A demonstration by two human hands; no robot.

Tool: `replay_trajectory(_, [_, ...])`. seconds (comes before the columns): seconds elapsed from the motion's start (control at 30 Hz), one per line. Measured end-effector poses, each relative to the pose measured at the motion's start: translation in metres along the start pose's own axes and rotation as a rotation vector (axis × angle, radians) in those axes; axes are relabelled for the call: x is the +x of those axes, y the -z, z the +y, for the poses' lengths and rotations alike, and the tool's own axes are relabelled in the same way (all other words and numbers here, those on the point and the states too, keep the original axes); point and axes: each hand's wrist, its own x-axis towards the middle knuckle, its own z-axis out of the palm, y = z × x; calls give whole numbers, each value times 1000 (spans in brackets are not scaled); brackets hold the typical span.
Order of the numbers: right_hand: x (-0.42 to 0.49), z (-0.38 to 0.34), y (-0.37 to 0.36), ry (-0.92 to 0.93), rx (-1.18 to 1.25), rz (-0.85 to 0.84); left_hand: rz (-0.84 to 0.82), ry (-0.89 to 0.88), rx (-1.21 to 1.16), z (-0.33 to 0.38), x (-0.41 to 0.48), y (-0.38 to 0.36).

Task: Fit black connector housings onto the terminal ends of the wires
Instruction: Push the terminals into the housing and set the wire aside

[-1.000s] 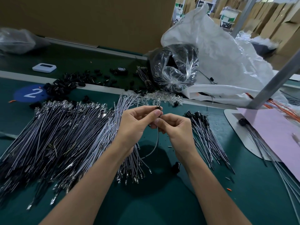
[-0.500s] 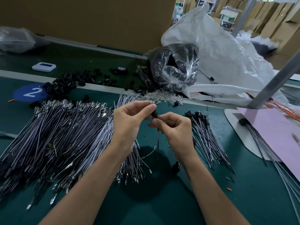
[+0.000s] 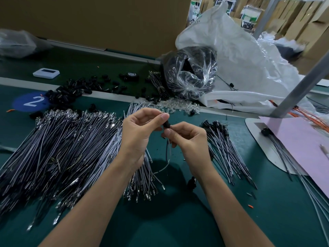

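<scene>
- Both hands meet above the middle of the table [image 3: 160, 221]: my left hand [image 3: 140, 132] pinches a black housing [image 3: 167, 124] between thumb and forefinger.
- My right hand [image 3: 188, 139], just beside and slightly lower, pinches the wire [image 3: 167, 152] right under the housing, so the hands nearly touch.
- That wire hangs straight down from the housing. Its long axis is upright, so I judge the push runs up along it.
- Bare wires [image 3: 62, 145] lie heaped toward the left edge, and finished ones [image 3: 224, 145] fan out right of my right hand.
- Loose housings [image 3: 71, 90] are scattered along the far edge.
</scene>
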Motion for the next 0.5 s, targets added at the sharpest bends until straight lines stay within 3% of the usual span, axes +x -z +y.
replay_trajectory(0.17, [0, 1, 1, -1, 12, -8, -16, 24, -20, 0, 0, 0])
replay_trajectory(0.5, [-2, 4, 0, 204, -269, 87, 37, 69, -64, -2, 2, 2])
